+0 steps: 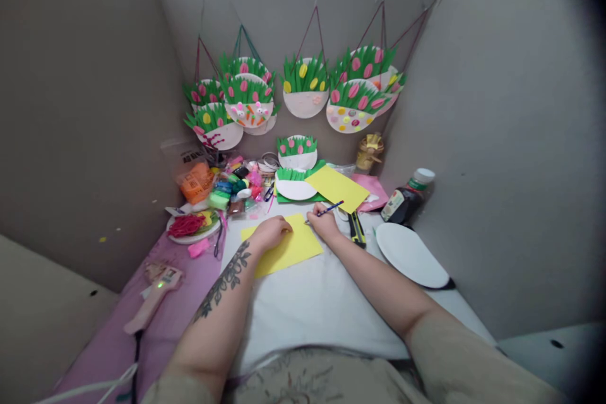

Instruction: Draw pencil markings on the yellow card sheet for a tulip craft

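Observation:
A yellow sheet of paper lies at a slant on the white table cover. My left hand rests on its upper left part, fingers curled down and pressed against the sheet. In my right hand is a dark blue pencil, gripped near its tip, which points at the sheet's upper right edge. A yellow and black box cutter lies just right of that hand. Beyond both hands, a second yellow sheet partly covers a white half plate with green paper grass.
On the left are a plate with red string, colourful clay packs and a pink glue gun. A dark bottle and white plates stand right. Decorated paper plates hang at the back between grey side walls.

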Demonstrator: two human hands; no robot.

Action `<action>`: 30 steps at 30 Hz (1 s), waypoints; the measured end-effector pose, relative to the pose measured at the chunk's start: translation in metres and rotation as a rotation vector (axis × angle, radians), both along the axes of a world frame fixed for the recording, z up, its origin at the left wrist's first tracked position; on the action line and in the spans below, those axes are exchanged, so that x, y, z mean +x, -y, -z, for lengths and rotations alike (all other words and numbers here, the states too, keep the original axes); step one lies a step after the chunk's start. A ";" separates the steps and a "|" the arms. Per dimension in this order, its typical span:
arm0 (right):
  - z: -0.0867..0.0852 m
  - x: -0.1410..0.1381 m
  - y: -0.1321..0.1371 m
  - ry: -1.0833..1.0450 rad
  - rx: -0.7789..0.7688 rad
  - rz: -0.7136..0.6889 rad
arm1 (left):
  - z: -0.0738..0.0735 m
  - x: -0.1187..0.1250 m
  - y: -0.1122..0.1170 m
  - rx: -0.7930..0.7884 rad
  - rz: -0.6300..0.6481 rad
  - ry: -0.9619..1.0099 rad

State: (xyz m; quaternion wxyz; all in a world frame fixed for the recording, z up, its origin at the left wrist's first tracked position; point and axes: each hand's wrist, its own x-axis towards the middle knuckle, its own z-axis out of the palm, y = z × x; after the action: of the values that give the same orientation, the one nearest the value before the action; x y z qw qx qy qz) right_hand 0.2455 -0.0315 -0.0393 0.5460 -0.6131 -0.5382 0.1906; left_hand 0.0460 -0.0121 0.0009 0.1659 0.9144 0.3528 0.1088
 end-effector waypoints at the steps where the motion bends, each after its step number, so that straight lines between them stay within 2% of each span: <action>1: 0.000 0.000 0.000 0.003 -0.001 -0.001 | 0.000 0.000 0.000 -0.001 -0.001 0.000; 30: -0.001 0.000 0.002 -0.002 -0.008 -0.065 | 0.001 0.000 0.000 -0.005 0.004 0.005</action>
State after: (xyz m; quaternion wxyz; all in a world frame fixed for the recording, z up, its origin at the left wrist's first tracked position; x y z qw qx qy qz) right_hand 0.2459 -0.0333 -0.0381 0.5375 -0.5975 -0.5564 0.2110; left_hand 0.0456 -0.0117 0.0001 0.1694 0.9145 0.3507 0.1098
